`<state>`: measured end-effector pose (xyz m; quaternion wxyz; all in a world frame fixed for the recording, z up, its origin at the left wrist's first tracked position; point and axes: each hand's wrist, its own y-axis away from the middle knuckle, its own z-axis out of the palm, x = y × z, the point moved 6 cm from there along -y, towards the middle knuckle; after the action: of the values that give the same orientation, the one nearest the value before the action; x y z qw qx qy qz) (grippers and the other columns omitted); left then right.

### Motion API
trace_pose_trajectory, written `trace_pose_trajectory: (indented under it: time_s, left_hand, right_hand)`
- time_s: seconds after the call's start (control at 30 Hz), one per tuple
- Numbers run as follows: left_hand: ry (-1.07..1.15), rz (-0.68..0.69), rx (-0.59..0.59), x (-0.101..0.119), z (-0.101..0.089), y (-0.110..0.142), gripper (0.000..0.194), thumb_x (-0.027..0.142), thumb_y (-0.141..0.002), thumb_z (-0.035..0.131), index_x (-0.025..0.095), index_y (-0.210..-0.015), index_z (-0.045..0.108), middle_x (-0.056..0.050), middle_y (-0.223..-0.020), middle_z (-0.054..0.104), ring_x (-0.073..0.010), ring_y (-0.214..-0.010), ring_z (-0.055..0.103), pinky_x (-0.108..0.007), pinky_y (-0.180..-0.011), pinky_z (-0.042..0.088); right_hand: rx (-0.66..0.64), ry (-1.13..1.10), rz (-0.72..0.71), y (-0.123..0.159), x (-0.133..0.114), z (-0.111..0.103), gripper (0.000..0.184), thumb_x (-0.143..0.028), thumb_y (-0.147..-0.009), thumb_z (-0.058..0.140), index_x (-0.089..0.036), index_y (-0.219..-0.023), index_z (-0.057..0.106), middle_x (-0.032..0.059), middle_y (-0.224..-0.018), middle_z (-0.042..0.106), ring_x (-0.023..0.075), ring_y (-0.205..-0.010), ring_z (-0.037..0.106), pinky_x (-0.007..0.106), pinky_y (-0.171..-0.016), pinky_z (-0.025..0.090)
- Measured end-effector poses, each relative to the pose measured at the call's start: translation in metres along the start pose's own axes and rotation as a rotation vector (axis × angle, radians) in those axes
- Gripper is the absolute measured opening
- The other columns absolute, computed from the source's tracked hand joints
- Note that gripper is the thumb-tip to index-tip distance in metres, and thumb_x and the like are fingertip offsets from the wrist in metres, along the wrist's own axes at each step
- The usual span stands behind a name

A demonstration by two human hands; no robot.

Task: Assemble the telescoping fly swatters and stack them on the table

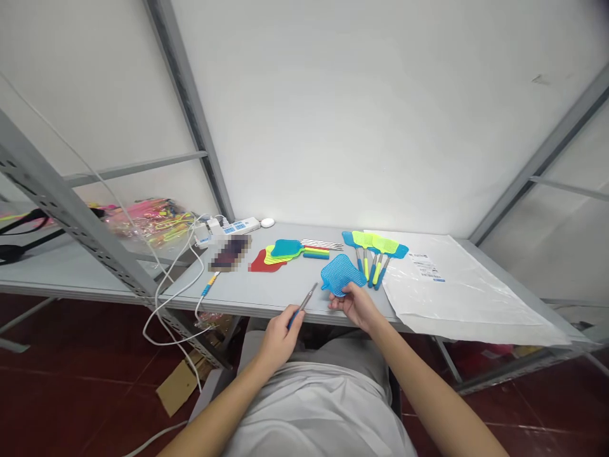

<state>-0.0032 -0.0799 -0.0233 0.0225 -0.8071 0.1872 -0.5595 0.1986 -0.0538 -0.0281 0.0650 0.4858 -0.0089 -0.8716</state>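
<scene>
My left hand (280,334) is closed around a swatter handle (308,298), blue at the grip with a silver metal rod pointing up and to the right. A blue mesh fly swatter head (340,273) is pinched in my right hand (354,306), its narrow neck facing the rod. Rod and neck are a short gap apart. Just behind lie loose swatter heads in red (266,263), yellow-green (276,255) and blue (287,247). Coloured grips (316,256) and thin metal rods (323,244) rest beside them. Several whole swatters (375,241) are fanned out to the right.
A white plastic mailing bag (457,285) covers the right of the grey table (238,295). At the left are a pixelated object (231,254), a power strip (242,226) and white cables (159,317). Metal posts (200,120) frame the table. Bagged colourful items (152,219) lie farther left.
</scene>
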Motion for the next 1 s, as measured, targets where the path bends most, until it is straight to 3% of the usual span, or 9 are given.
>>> trace_pose_trajectory:
  time_s: [0.07, 0.2, 0.37, 0.47, 0.67, 1.0]
  left_hand:
    - [-0.097, 0.068, -0.028, 0.002, -0.004, -0.005, 0.026, 0.043, -0.091, 0.055, 0.022, -0.097, 0.067, -0.004, -0.088, 0.068, -0.0197, -0.083, 0.06, -0.03, -0.077, 0.044]
    - [-0.216, 0.173, -0.061, 0.006, -0.008, -0.027, 0.028, 0.039, -0.095, 0.05, 0.023, -0.112, 0.065, -0.007, -0.113, 0.069, -0.0235, -0.105, 0.062, -0.034, -0.091, 0.044]
    - [-0.62, 0.372, -0.069, 0.013, -0.008, -0.065, 0.03, 0.034, -0.1, 0.039, 0.021, -0.117, 0.061, -0.006, -0.096, 0.067, -0.0194, -0.084, 0.062, -0.03, -0.073, 0.045]
    - [-0.793, 0.39, -0.089, 0.007, -0.01, -0.076, 0.028, 0.034, -0.101, 0.039, 0.022, -0.114, 0.061, -0.005, -0.09, 0.064, -0.0194, -0.078, 0.058, -0.032, -0.07, 0.041]
    - [-0.774, 0.294, -0.156, -0.004, -0.016, -0.075, 0.027, 0.035, -0.102, 0.037, 0.026, -0.116, 0.058, -0.002, -0.096, 0.062, -0.0188, -0.084, 0.056, -0.033, -0.073, 0.037]
    - [-0.762, 0.307, -0.131, -0.001, -0.017, -0.074, 0.028, 0.035, -0.101, 0.039, 0.025, -0.116, 0.061, -0.003, -0.095, 0.063, -0.0189, -0.085, 0.057, -0.032, -0.073, 0.037]
  right_hand:
    - [-0.027, -0.029, 0.005, 0.002, 0.0, 0.002, 0.029, -0.032, -0.09, 0.049, -0.013, -0.072, 0.062, 0.005, -0.07, 0.065, 0.0141, -0.054, 0.057, 0.035, -0.065, 0.052]
    - [-0.034, -0.088, 0.013, 0.004, 0.001, 0.005, 0.022, -0.028, -0.08, 0.051, -0.015, -0.067, 0.062, 0.0062, -0.065, 0.065, 0.0149, -0.048, 0.053, 0.036, -0.065, 0.051]
    - [0.056, -0.198, 0.027, 0.004, -0.001, -0.003, 0.025, -0.036, -0.083, 0.056, -0.019, -0.065, 0.058, 0.0023, -0.065, 0.061, 0.012, -0.049, 0.048, 0.033, -0.067, 0.049]
    - [0.108, -0.253, 0.06, 0.004, -0.001, -0.01, 0.029, -0.037, -0.086, 0.055, -0.02, -0.063, 0.055, 0.0005, -0.065, 0.058, 0.0103, -0.049, 0.044, 0.031, -0.066, 0.049]
    - [0.172, -0.219, 0.058, 0.002, 0.003, -0.01, 0.028, -0.035, -0.087, 0.058, -0.018, -0.065, 0.059, 0.0015, -0.064, 0.058, 0.011, -0.051, 0.043, 0.033, -0.068, 0.048]
    - [0.174, -0.077, -0.002, 0.007, 0.003, -0.004, 0.031, -0.039, -0.084, 0.062, -0.018, -0.063, 0.059, 0.0024, -0.062, 0.06, 0.0129, -0.053, 0.046, 0.034, -0.067, 0.047]
